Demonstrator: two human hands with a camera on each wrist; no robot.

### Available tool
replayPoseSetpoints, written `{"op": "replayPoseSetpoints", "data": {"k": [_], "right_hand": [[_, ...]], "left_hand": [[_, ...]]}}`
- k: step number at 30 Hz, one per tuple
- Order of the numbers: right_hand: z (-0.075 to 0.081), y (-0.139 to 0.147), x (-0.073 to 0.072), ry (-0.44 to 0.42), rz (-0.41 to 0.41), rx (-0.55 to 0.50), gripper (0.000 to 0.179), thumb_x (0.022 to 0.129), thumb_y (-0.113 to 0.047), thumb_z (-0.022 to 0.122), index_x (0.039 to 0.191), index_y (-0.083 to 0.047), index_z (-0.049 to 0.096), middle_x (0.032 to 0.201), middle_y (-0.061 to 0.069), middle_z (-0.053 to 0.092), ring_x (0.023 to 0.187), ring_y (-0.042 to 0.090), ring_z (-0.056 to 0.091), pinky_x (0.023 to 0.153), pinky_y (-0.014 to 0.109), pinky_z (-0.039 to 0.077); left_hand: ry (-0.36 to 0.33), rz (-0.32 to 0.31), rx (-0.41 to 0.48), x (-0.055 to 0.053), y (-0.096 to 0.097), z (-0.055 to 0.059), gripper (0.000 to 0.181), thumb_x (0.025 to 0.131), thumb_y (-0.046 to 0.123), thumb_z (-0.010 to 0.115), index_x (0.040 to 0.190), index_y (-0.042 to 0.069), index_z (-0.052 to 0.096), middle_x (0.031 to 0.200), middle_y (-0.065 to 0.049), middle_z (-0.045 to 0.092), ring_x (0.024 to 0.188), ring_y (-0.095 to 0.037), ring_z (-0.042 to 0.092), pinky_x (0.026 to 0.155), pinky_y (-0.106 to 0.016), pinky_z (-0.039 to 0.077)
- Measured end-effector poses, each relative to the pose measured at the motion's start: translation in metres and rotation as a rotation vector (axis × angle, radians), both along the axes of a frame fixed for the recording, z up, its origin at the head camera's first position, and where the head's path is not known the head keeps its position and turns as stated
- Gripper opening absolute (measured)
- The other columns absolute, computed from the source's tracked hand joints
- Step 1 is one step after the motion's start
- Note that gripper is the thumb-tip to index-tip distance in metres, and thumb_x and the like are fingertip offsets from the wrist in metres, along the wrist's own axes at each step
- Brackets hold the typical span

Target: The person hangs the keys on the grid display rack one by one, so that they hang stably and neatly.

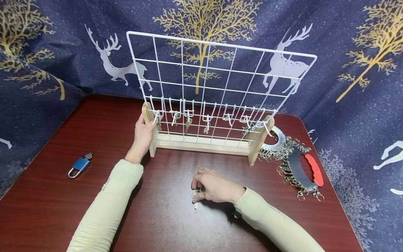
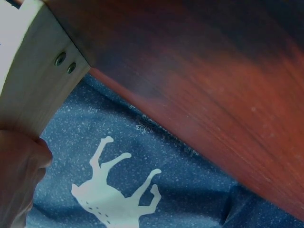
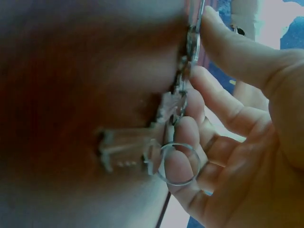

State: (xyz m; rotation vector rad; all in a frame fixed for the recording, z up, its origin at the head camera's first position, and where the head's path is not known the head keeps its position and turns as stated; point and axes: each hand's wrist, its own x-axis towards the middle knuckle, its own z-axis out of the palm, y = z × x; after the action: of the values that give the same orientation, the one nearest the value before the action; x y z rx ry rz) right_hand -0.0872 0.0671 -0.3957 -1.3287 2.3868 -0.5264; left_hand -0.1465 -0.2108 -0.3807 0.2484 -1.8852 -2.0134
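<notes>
My left hand (image 1: 145, 134) grips the left wooden post (image 1: 147, 113) of a stand that bears a white wire grid (image 1: 209, 77). In the left wrist view its fingers wrap the edge of the wooden post (image 2: 45, 71), which has two screws. My right hand (image 1: 217, 185) is low over the table in front of the stand, pinching a metal keychain (image 1: 196, 205). Up close in the right wrist view, the keychain has a short chain (image 3: 183, 78), a split ring (image 3: 178, 184) against the fingers and a blurred key (image 3: 126, 147). Several keys (image 1: 188, 122) hang from hooks on the grid.
Left on the dark red table (image 1: 63, 136) lies a blue padlock (image 1: 78, 167) with a key in it. At the right, a red-handled curved metal piece (image 1: 314, 169) lies among many rings, beside a round metal plate (image 1: 277, 140). A deer-patterned cloth (image 1: 104, 21) hangs behind.
</notes>
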Motion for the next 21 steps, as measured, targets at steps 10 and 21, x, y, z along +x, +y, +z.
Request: {"op": "replayPoseSetpoints", "data": {"k": [10, 21], "right_hand": [[0.0002, -0.0001, -0.001, -0.056, -0.03, -0.03, 0.025, 0.08, -0.036, 0.077, 0.091, -0.019, 0.063, 0.086, -0.012, 0.056, 0.084, 0.005, 0.05, 0.08, 0.023, 0.046], [0.0008, 0.002, -0.0025, -0.111, -0.009, -0.08, 0.017, 0.085, -0.028, 0.074, 0.096, -0.016, 0.067, 0.08, -0.014, 0.059, 0.081, 0.003, 0.052, 0.075, 0.021, 0.046]], "left_hand": [[0.01, 0.004, -0.004, -0.0012, -0.0003, -0.0013, 0.025, 0.094, 0.007, 0.058, 0.119, 0.01, 0.054, 0.103, 0.0, 0.059, 0.093, -0.012, 0.059, 0.09, -0.044, 0.05], [0.021, 0.005, -0.014, -0.0015, -0.0001, -0.0016, 0.025, 0.094, 0.005, 0.056, 0.119, 0.009, 0.054, 0.103, 0.0, 0.059, 0.095, -0.013, 0.059, 0.091, -0.043, 0.05]]}}
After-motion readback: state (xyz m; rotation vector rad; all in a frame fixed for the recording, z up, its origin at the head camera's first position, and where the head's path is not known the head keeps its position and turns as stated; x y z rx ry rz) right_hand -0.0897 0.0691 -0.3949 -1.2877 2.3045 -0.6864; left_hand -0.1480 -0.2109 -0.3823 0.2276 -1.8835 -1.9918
